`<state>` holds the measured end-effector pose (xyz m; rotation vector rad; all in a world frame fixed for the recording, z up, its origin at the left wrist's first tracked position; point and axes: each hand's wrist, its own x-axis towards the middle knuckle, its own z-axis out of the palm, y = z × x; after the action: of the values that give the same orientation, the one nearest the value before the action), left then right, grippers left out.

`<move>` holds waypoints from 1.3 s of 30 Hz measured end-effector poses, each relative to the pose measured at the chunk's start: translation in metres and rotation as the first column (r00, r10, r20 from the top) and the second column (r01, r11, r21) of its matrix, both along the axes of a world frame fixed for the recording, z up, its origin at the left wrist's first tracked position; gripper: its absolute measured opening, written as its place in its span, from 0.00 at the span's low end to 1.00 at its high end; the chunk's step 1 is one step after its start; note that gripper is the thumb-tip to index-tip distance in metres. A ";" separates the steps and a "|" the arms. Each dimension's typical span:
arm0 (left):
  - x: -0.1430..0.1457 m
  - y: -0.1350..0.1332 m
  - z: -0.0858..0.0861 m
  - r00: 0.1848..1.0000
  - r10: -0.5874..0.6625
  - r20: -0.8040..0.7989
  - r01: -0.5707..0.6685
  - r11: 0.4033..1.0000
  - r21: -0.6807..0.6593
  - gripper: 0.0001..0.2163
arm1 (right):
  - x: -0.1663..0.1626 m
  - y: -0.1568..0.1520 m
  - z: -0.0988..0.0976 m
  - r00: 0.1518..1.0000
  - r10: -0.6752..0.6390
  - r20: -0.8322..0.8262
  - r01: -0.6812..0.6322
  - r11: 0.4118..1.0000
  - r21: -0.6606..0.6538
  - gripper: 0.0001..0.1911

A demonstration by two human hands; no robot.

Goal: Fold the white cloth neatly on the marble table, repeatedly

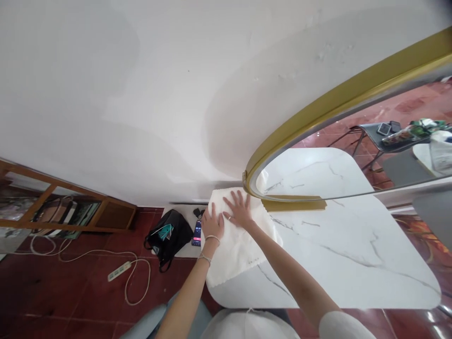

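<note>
A white cloth [243, 252] lies spread over the left end of a white marbled table [339, 254], partly over its edge. My left hand [213, 223] rests on the cloth near its left edge, fingers stretched out. Beside it, my right hand [240, 210] lies flat on the cloth with fingers spread and a ring on one finger. Both palms face down and the hands are close together. Right of the cloth stands a round mirror with a gold frame [303, 115] on a gold base [296, 204], and its lower left rim is near my right hand.
A white wall [158, 94] rises behind the table. On the left are a black bag [176, 235], a phone [197, 233], a power strip [119, 271] with its cable on the red floor, and a wooden shelf [116, 215]. The mirror reflects a chair with objects.
</note>
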<state>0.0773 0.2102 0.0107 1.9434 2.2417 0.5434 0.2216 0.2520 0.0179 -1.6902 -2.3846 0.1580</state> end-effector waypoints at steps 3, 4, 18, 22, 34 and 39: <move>0.002 -0.010 -0.002 0.996 -0.063 -0.065 0.065 0.997 0.031 0.25 | 0.003 -0.015 -0.001 0.999 0.039 -0.024 -0.038 0.999 0.035 0.30; 0.005 -0.008 -0.001 0.984 -0.151 -0.091 0.153 0.988 0.021 0.25 | 0.005 -0.020 -0.002 0.999 0.015 -0.034 -0.013 0.999 0.047 0.29; 0.053 0.066 0.020 0.800 -0.588 -0.118 0.586 0.808 -0.060 0.23 | 0.043 -0.094 -0.003 0.963 -0.262 -0.059 0.266 0.962 0.063 0.30; 0.030 0.054 0.019 0.895 -0.435 -0.101 0.430 0.901 -0.063 0.22 | 0.021 -0.075 -0.001 0.981 -0.170 -0.090 0.177 0.981 0.075 0.30; -0.013 -0.155 0.015 0.937 -0.333 -0.104 0.338 0.941 0.029 0.25 | 0.017 -0.173 0.004 0.905 0.385 -0.182 -0.375 0.923 0.088 0.24; 0.031 -0.205 0.019 0.908 -0.383 -0.169 0.389 0.921 0.006 0.31 | 0.073 -0.208 0.023 0.910 0.390 -0.140 -0.397 0.917 -0.030 0.38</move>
<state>0.1079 0.0050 0.0300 2.4489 1.8547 0.3867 0.2941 0.0436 0.0414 -1.1537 -2.6091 0.3924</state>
